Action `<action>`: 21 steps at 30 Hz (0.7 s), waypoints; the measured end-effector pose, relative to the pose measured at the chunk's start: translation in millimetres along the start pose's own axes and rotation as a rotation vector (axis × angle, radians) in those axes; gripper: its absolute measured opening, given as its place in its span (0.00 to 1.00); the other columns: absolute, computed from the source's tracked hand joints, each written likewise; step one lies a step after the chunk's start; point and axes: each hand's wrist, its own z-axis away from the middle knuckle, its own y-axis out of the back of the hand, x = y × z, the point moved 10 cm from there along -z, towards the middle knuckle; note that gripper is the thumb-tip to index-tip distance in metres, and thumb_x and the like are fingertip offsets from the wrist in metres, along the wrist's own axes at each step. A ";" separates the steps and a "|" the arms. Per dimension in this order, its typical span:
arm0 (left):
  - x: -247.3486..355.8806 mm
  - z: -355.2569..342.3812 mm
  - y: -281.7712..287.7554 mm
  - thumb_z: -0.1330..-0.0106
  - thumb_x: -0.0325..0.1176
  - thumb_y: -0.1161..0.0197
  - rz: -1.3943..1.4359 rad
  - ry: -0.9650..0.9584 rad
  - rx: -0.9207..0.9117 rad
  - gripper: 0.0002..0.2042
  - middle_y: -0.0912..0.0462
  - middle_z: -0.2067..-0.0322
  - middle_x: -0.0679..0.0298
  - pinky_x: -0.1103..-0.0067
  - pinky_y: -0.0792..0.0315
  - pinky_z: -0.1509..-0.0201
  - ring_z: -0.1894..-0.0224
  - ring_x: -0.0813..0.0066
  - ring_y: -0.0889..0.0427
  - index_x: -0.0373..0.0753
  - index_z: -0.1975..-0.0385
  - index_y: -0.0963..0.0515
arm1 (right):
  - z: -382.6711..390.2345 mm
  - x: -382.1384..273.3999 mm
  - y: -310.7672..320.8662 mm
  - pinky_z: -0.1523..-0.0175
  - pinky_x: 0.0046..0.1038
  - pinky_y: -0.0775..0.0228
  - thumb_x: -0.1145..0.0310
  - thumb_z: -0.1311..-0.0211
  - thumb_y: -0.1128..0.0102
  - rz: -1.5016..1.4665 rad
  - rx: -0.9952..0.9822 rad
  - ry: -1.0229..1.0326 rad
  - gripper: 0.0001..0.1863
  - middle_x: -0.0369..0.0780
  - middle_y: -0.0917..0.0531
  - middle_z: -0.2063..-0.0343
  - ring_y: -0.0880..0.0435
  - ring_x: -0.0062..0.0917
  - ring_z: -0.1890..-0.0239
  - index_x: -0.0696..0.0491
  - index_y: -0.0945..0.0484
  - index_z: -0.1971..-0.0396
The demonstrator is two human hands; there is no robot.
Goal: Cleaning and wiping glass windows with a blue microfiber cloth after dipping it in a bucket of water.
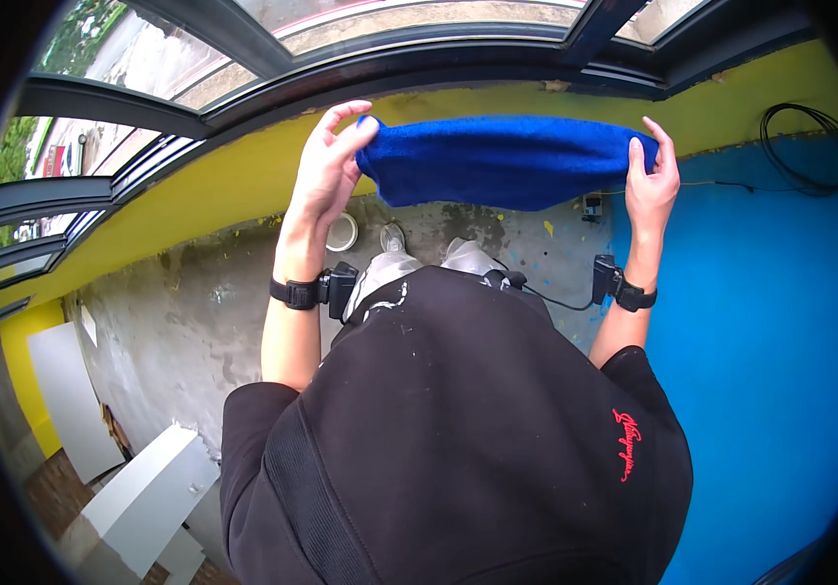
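A blue cloth (511, 164) is stretched sideways between my two raised hands, in front of the yellow wall below the window. My left hand (333, 161) pinches its left end between thumb and fingers. At the other end, my right hand (653, 175) grips the cloth's corner, thumb on the near side. The cloth hangs in a folded band and sags slightly along its lower edge. Each wrist wears a black strap with a small black box.
Dark window frames (341, 73) curve along the top above a yellow wall (185, 210). A white round container (342, 232) stands on the grey floor near my feet. To the right are a blue wall (760, 322) and a coiled black cable (809, 151). White boards (151, 497) lie at lower left.
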 end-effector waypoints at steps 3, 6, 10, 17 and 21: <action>-2.0 -0.4 11.3 0.27 0.28 0.38 -0.168 -0.009 -0.026 0.16 0.14 0.62 0.61 0.81 0.19 0.56 0.62 0.79 0.15 0.36 0.41 0.26 | -5.8 7.8 -2.9 0.66 0.16 0.38 0.69 0.27 0.39 0.036 -0.026 0.003 0.12 0.30 0.18 0.65 0.30 0.09 0.70 0.56 0.19 0.49; -1.3 3.5 18.9 0.27 0.27 0.39 -0.205 0.062 -0.091 0.22 0.13 0.57 0.56 0.78 0.18 0.48 0.56 0.74 0.13 0.35 0.34 0.31 | -9.5 28.4 1.7 0.68 0.15 0.41 0.66 0.25 0.40 -0.189 0.026 -0.035 0.11 0.29 0.20 0.69 0.32 0.08 0.71 0.56 0.19 0.52; 2.9 6.4 28.2 0.27 0.27 0.39 -0.285 0.025 -0.076 0.19 0.13 0.58 0.57 0.80 0.18 0.49 0.57 0.76 0.13 0.35 0.37 0.28 | -18.4 36.6 -1.7 0.64 0.15 0.36 0.65 0.25 0.41 -0.220 -0.054 -0.057 0.12 0.32 0.17 0.67 0.27 0.09 0.69 0.57 0.21 0.51; 6.4 -3.7 49.4 0.32 0.26 0.33 -0.506 -0.041 -0.043 0.21 0.15 0.53 0.56 0.81 0.21 0.45 0.52 0.77 0.16 0.36 0.40 0.26 | -9.8 28.6 -21.4 0.62 0.20 0.27 0.72 0.33 0.35 -0.093 -0.157 -0.013 0.18 0.39 0.14 0.63 0.19 0.15 0.68 0.52 0.22 0.45; 7.5 -1.1 55.5 0.35 0.23 0.33 -0.661 -0.085 -0.057 0.20 0.16 0.51 0.56 0.78 0.23 0.42 0.49 0.75 0.18 0.36 0.42 0.24 | -12.6 28.5 -29.6 0.61 0.18 0.24 0.78 0.34 0.36 -0.319 -0.221 -0.022 0.22 0.38 0.14 0.57 0.17 0.15 0.64 0.53 0.24 0.40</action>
